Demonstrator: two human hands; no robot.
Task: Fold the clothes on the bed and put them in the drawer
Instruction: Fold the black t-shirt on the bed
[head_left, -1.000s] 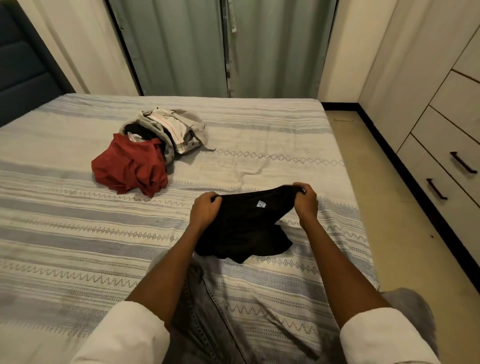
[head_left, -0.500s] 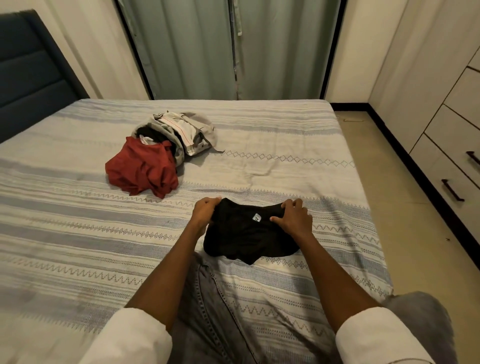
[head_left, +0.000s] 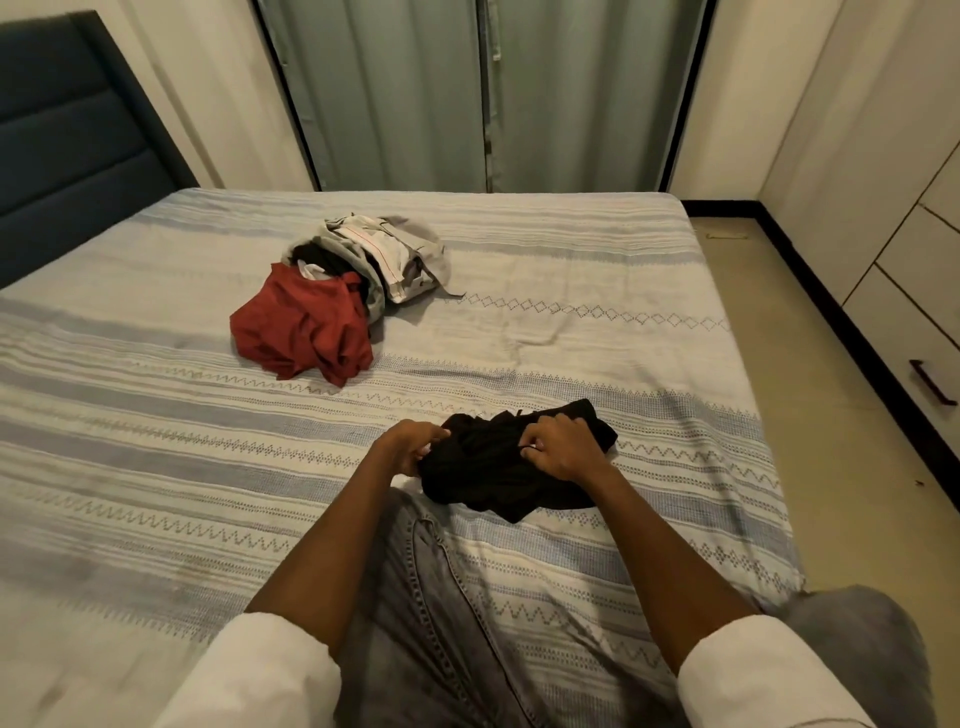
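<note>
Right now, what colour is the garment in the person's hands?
Black. The garment shows best in the head view, bunched on the bed.

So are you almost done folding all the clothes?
Not nearly. Nothing looks folded or put away yet. Both the left hand and right hand grip the black garment, bunched on the bed. The red garment and grey pile wait, crumpled.

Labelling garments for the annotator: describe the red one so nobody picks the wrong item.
On the striped blue-and-white bedspread, look toward the far left, near the dark blue padded headboard. A small heap of clothes lies there; the crumpled red cloth garment is its near-left part, touching the grey-and-white bundle. It is the only red item.
</note>
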